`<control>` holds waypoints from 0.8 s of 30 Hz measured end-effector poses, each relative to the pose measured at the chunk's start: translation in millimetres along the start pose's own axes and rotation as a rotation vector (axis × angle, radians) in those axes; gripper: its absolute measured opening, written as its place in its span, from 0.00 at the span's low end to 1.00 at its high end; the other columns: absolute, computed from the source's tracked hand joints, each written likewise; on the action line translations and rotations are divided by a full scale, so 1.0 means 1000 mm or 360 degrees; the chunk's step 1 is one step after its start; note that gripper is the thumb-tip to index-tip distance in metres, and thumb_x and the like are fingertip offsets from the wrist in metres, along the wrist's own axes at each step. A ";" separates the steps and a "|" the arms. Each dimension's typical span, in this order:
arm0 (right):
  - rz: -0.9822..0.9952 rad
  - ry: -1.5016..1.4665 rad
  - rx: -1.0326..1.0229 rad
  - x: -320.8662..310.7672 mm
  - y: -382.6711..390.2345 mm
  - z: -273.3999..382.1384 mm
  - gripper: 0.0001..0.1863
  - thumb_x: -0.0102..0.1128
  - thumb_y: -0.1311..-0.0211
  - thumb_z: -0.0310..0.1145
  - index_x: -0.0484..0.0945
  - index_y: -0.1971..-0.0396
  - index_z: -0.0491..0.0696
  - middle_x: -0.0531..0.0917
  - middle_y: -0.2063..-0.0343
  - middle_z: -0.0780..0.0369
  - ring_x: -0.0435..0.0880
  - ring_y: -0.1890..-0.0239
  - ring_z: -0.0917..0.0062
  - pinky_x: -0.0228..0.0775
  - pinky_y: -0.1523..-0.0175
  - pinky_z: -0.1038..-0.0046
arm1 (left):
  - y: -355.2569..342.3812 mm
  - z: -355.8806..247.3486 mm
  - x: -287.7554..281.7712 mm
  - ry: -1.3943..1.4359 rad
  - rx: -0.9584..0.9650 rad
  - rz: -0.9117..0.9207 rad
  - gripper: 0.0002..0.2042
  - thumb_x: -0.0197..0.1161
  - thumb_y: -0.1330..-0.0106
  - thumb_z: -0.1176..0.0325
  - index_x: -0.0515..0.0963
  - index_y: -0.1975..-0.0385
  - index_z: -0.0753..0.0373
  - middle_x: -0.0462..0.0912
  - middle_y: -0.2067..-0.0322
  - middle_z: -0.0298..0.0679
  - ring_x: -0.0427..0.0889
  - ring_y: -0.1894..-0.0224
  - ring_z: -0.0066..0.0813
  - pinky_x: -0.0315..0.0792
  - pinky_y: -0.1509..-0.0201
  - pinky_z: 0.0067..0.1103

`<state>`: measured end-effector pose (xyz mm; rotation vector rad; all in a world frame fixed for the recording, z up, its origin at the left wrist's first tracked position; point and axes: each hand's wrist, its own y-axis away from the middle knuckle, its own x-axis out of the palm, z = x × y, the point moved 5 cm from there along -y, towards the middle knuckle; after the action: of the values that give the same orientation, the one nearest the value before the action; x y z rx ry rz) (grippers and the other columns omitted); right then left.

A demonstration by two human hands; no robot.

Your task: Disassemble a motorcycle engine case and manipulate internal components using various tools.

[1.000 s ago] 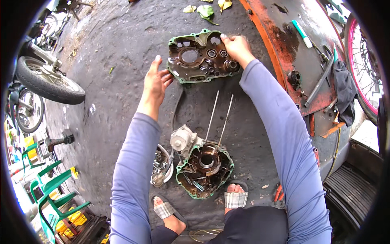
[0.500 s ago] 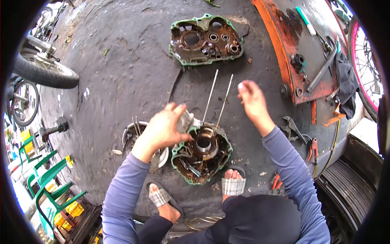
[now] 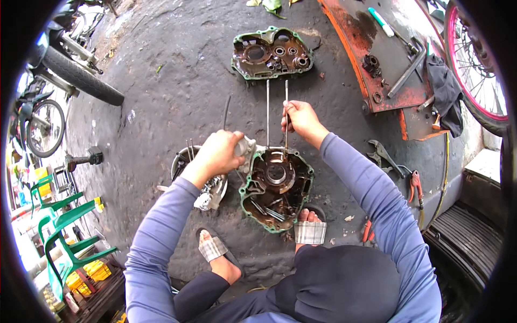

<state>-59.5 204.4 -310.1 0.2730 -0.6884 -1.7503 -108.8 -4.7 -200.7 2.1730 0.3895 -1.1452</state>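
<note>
An engine crankcase half (image 3: 276, 202) with a green gasket rim lies open side up in front of my feet. Two long studs (image 3: 268, 116) rise from its far edge. My right hand (image 3: 306, 119) pinches the right-hand stud (image 3: 286, 141) partway up its length. On the case's left side, my left hand (image 3: 215, 155) is closed on its pale metal outer part (image 3: 246, 149); the fingertips are partly hidden. Loose pins (image 3: 273, 213) lie inside the case. A round tray-like part (image 3: 221, 188) with metal pieces sits under my left forearm, partly covered.
Another crankcase half (image 3: 272, 59) lies farther off. At the right are an orange metal sheet (image 3: 371, 81) with tools, locking pliers (image 3: 383, 156) and red-handled pliers (image 3: 415, 187). A hammer-like tool (image 3: 85, 158), green chairs (image 3: 70, 247) and a motorcycle wheel (image 3: 81, 75) stand left.
My right hand has come in leftward and taken hold of a stud. My left hand has closed on the case's side. The case now sits turned, its studs pointing straight away.
</note>
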 end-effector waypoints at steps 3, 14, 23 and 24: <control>0.0046 0.0104 0.0015 -0.006 0.012 0.004 0.18 0.49 0.25 0.44 0.75 0.67 0.43 0.83 0.75 0.60 0.83 0.76 0.76 0.76 0.70 0.74 | 0.006 0.000 0.007 0.0100 0.0009 -0.0089 0.25 0.68 0.54 0.65 0.80 0.53 0.68 0.83 0.63 0.57 0.83 0.57 0.53 0.76 0.48 0.37; -0.0303 0.1047 -0.0007 -0.150 0.252 0.004 0.22 0.69 0.41 0.44 0.80 0.59 0.39 0.86 0.66 0.58 0.84 0.58 0.78 0.75 0.51 0.73 | 0.018 -0.015 0.017 0.0286 0.0020 -0.0134 0.25 0.67 0.57 0.63 0.82 0.57 0.70 0.84 0.67 0.59 0.85 0.60 0.53 0.77 0.48 0.34; -0.0834 0.1939 0.0255 -0.198 0.346 -0.037 0.26 0.70 0.47 0.44 0.79 0.55 0.39 0.81 0.55 0.50 0.79 0.47 0.56 0.69 0.42 0.62 | 0.009 -0.041 0.047 0.0300 -0.0096 -0.0037 0.25 0.69 0.56 0.64 0.82 0.55 0.67 0.85 0.65 0.57 0.85 0.58 0.51 0.78 0.48 0.34; -0.0824 0.1937 0.0269 -0.200 0.348 -0.038 0.26 0.70 0.47 0.44 0.79 0.55 0.39 0.81 0.55 0.50 0.79 0.47 0.56 0.69 0.42 0.62 | 0.010 -0.038 0.048 0.0311 -0.0112 -0.0062 0.25 0.69 0.56 0.64 0.82 0.54 0.66 0.85 0.65 0.56 0.86 0.58 0.50 0.78 0.48 0.33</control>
<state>299.0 328.9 -173.2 1.5718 0.1640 -1.5924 -52.1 11.4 -219.7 2.2309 0.5508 -0.9275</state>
